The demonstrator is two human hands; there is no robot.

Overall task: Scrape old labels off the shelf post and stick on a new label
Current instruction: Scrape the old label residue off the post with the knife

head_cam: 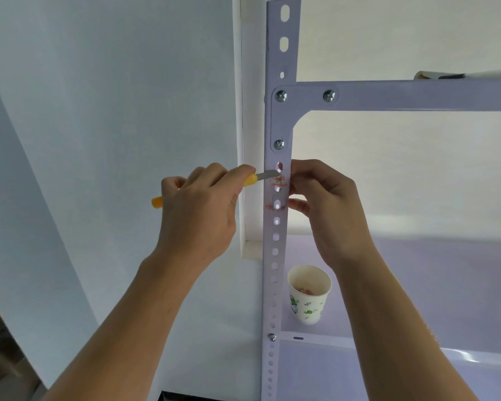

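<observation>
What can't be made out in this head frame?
Head view only:
- Old label: print too small and torn to read.
- Right hand: fingers meet the shelf post edge; grip or mere touch unclear.
- Knife: handle middle covered by left hand.
- Paper cup: contents blurred.
- Object on top shelf: cut off by right edge.

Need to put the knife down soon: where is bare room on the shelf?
Free: the shelf right of the paper cup. Crowded: the post around the old label, where left hand, knife and right hand meet.
</observation>
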